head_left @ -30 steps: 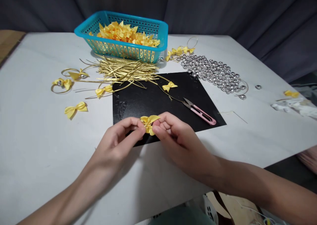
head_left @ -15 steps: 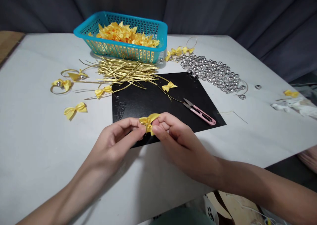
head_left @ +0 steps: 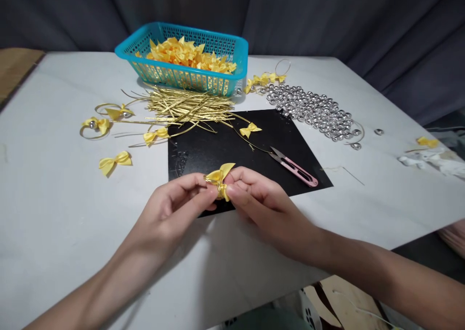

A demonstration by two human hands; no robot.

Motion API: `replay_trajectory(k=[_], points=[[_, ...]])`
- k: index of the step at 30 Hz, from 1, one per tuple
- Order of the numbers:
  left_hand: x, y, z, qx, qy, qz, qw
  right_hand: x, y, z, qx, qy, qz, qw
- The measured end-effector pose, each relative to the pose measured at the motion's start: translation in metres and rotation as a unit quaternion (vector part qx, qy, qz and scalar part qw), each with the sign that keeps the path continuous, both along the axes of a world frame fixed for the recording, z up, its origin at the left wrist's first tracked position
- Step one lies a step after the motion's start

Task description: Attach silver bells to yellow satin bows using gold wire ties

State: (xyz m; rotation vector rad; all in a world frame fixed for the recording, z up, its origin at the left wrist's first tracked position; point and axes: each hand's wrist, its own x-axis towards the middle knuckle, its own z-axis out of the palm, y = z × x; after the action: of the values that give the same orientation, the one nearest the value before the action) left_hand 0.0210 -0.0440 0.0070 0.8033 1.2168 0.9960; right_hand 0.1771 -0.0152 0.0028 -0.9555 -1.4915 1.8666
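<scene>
A yellow ribbon bow [head_left: 222,174] with gold cord wound at its middle is pinched between both hands, over the near edge of a black mat [head_left: 232,151]. My left hand [head_left: 178,202] closes thumb and forefinger on the bow's left side. On its right side, my right hand [head_left: 263,199] grips it with thumb and fingers. The fingertips hide part of the bow and cord. Pink-handled thread snips [head_left: 294,168] lie on the mat to the right. Another yellow bow [head_left: 250,129] rests near the mat's far side.
Behind the mat lies a pile of gold cords [head_left: 189,105]. A teal basket [head_left: 181,71] of yellow bows stands at the back. Silver beads [head_left: 314,110] spread at the right rear. Bows on cord rings [head_left: 95,126] and a loose bow [head_left: 115,163] lie left.
The bow has turned in my fingers; its upper loop now points up and right, and the gold cord windings show more. The whole view has shifted slightly.
</scene>
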Motion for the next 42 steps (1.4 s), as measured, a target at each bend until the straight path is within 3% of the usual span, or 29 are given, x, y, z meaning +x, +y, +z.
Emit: replay_trajectory(k=[8,13,20,26,31,36,42], points=[[-0.004,-0.003,-0.005,-0.033,-0.067,-0.01,0.997,0.001,-0.002,-0.002,0.045,-0.047,-0.006,0.998],[-0.004,-0.003,-0.005,-0.018,-0.032,0.003,0.999,0.002,-0.002,-0.006,0.104,-0.078,-0.025,0.991],[0.004,0.0,-0.002,0.009,0.039,0.039,0.998,0.002,-0.004,-0.006,0.129,-0.078,-0.038,0.988],[0.005,-0.001,-0.008,-0.006,0.124,0.074,0.989,0.001,-0.009,-0.013,0.248,-0.157,-0.07,0.953],[0.007,-0.001,-0.012,-0.027,0.11,0.074,0.991,0.0,-0.011,-0.016,0.296,-0.202,-0.086,0.93],[0.014,-0.002,-0.008,-0.004,0.094,0.06,0.994,-0.002,-0.012,-0.014,0.266,-0.183,-0.093,0.942],[0.017,-0.003,-0.008,-0.007,0.043,0.061,0.997,-0.005,-0.007,-0.005,0.12,-0.108,-0.06,0.985]])
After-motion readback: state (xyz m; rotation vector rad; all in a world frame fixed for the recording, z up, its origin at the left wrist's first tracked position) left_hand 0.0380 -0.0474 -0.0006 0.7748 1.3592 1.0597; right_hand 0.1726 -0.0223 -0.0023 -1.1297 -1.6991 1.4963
